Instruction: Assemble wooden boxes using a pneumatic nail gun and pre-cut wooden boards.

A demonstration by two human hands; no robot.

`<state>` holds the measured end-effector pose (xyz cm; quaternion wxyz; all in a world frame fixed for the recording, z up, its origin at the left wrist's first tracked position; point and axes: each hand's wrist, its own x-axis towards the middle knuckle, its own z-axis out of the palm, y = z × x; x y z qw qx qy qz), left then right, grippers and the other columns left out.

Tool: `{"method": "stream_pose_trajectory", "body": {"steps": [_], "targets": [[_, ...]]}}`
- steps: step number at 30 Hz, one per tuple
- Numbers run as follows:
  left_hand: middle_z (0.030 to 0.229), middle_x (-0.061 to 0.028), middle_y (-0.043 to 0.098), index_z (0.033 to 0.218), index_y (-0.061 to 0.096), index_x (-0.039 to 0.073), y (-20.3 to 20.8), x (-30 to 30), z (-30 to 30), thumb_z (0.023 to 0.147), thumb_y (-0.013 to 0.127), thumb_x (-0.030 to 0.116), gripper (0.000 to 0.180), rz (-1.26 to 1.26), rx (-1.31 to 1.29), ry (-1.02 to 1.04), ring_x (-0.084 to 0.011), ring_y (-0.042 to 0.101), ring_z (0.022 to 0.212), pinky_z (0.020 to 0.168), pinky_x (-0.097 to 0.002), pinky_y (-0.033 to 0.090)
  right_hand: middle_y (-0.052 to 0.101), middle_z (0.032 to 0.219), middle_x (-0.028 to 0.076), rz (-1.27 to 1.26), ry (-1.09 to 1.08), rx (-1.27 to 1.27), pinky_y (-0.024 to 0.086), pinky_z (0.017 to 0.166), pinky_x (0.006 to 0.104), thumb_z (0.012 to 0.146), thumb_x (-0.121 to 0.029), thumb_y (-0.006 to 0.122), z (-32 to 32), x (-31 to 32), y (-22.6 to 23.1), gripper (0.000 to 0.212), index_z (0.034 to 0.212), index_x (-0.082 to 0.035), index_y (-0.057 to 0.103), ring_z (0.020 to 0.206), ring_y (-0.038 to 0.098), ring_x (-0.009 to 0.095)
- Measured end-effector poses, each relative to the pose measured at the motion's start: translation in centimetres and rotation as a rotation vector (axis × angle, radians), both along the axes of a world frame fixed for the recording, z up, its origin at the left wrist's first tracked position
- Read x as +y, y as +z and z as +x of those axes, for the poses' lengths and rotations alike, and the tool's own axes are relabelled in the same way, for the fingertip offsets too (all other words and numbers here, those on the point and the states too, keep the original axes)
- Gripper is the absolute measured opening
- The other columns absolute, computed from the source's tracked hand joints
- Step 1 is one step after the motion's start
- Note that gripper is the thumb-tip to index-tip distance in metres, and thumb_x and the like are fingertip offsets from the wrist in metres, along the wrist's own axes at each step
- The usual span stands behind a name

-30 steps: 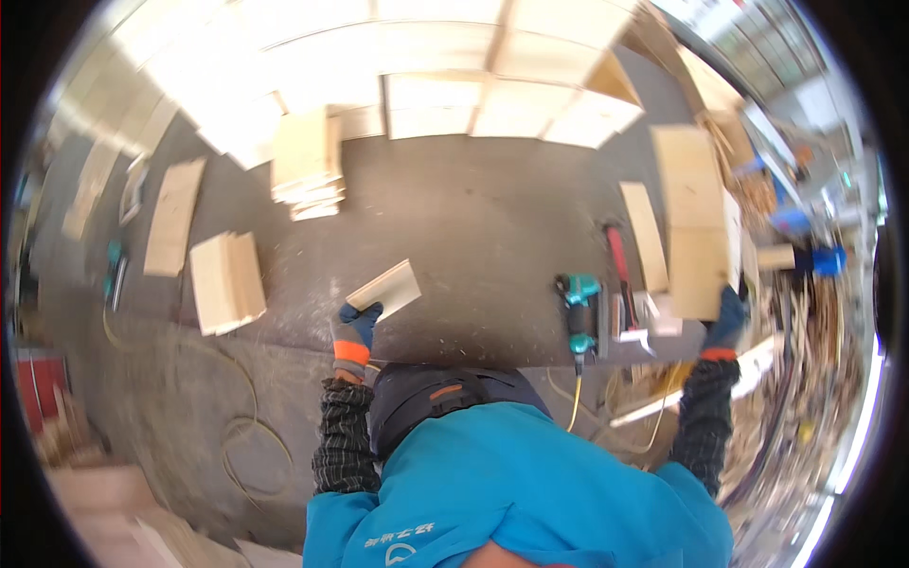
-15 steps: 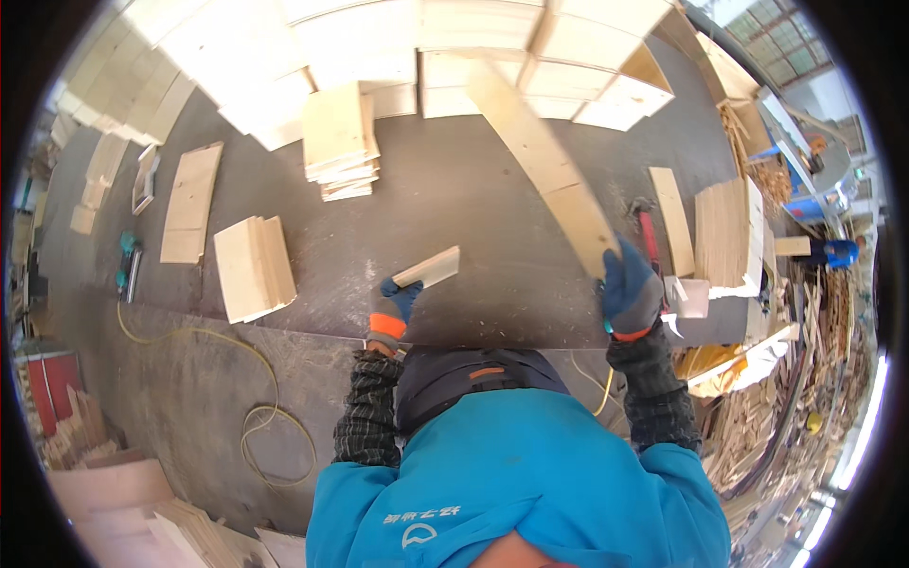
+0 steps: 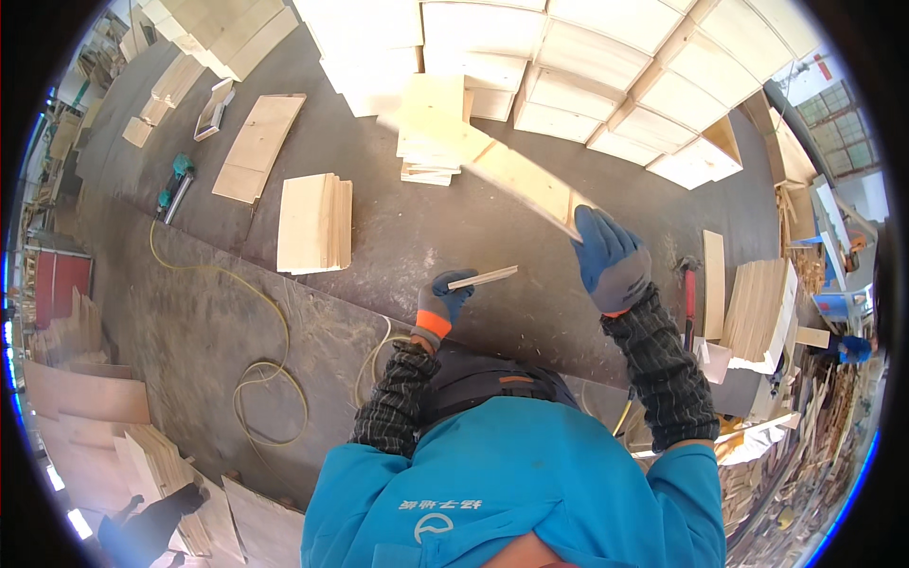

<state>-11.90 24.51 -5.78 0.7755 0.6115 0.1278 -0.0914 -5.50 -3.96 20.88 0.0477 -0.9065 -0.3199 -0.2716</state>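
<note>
My right hand [image 3: 614, 260], in a blue and grey glove, is closed around the near end of a long pale wooden board [image 3: 530, 182]. The board slants away to the far left, and its bright far end passes in front of a stack of short boards [image 3: 431, 123]. My left hand [image 3: 443, 298], gloved with an orange cuff, grips a short thin wooden strip [image 3: 485, 277] just above the dark work surface [image 3: 511, 322]. Left of that hand stands a bundle of upright boards [image 3: 312, 224].
Pale wooden boxes [image 3: 587, 62] are stacked at the back. A red-handled hammer [image 3: 689, 298] lies at right beside a board stack [image 3: 753, 312]. At left are a teal air tool [image 3: 175, 187] with a yellow hose [image 3: 270, 293] and a flat panel [image 3: 258, 150]. A person in blue [image 3: 854, 348] is far right.
The long board has swung leftward and my right hand has turned with it. The strip in my left hand now shows its narrow edge. The whole view has shifted, moving surroundings rightward.
</note>
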Motion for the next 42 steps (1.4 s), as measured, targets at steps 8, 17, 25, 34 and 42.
{"method": "stream_pose_trajectory", "body": {"steps": [8, 17, 25, 34, 42], "targets": [[0.107, -0.0031, 0.081, 0.119, 0.081, 0.002, 0.8, -0.6, 1.4, 0.098, 0.077, -0.002, 0.022, 0.192, 0.023, -0.027, -0.0118, 0.072, 0.094, 0.082, -0.0265, 0.059, 0.080, 0.116, 0.016, 1.381, -0.411, 1.005, 0.065, 0.081, 0.0402, 0.112, -0.029, 0.064, 2.5, 3.1, -6.5, 0.042, 0.137, 0.004, 0.069, 0.101, 0.080, 0.028], [0.112, -0.0079, 0.082, 0.120, 0.079, -0.001, -0.4, -0.9, 1.0, 0.096, 0.082, 0.004, 0.024, 0.314, -0.111, -0.105, -0.0152, 0.075, 0.100, 0.090, -0.0318, 0.061, 0.078, 0.102, 0.008, 1.174, -0.537, 1.194, 0.061, 0.070, 0.0334, 0.109, -0.032, 0.067, 1.7, 7.1, -10.3, 0.044, 0.138, 0.001, 0.071, 0.085, 0.074, 0.016], [0.111, -0.0087, 0.081, 0.128, 0.076, 0.002, 1.1, -0.8, 1.5, 0.096, 0.083, 0.009, 0.033, 0.292, -0.120, -0.027, -0.0165, 0.075, 0.102, 0.091, -0.0331, 0.060, 0.080, 0.111, 0.021, 0.729, -0.367, 0.977, 0.060, 0.092, 0.0409, 0.102, -0.041, 0.073, 2.9, 4.9, -12.5, 0.057, 0.144, -0.002, 0.069, 0.099, 0.077, 0.029], [0.134, -0.0135, 0.074, 0.140, 0.072, 0.005, 6.4, 0.0, 0.2, 0.091, 0.088, 0.011, 0.052, 0.509, -0.299, 0.072, -0.0218, 0.072, 0.118, 0.098, -0.0367, 0.060, 0.079, 0.118, 0.022, 0.711, -0.141, 0.986, 0.061, 0.089, 0.0429, 0.102, -0.034, 0.075, -1.3, 2.5, -11.5, 0.063, 0.156, -0.007, 0.058, 0.100, 0.078, 0.031], [0.127, -0.0159, 0.078, 0.142, 0.072, 0.004, 12.3, -0.9, -1.4, 0.095, 0.087, 0.022, 0.053, 0.742, -0.128, 0.053, -0.0234, 0.076, 0.110, 0.092, -0.0371, 0.061, 0.077, 0.110, 0.026, 0.201, -0.167, 0.619, 0.061, 0.079, 0.0487, 0.102, -0.020, 0.076, -2.0, 3.6, -11.7, 0.057, 0.155, -0.009, 0.057, 0.093, 0.077, 0.041]]}}
